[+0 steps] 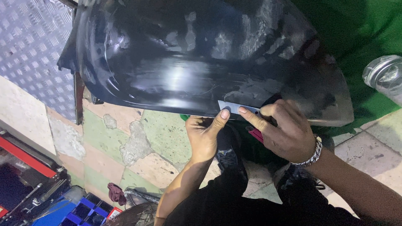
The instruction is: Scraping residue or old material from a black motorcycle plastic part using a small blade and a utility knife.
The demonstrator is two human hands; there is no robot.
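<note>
1. A large black plastic fender panel (188, 58) fills the upper half of the frame, its lower edge running just above the hands
2. A small pale grey patch strip (234, 108) lies flat on that lower edge, right of centre; it looks placed but not yet fully pressed down, so I judge the fixing as begun and unfinished
3. The left hand (205, 136), at centre, reaches up from below, its thumb pressed on the strip's left end and its fingers curled behind the panel's edge
4. The right hand (284, 132), just right of centre, has its fingers together, forefinger tip on the strip's right end; a red object (255, 134) shows under the palm, and whether it is gripped I cannot tell
5. A metal bracelet (314, 152) circles the right wrist
6. Packages and the like: blue compartment trays (86, 209) with a small red-and-white carton at lower left, a red-edged tool case (25, 157) at the left edge, and a clear plastic-wrapped roll (385, 75) at the right edge; no label can be made out
</note>
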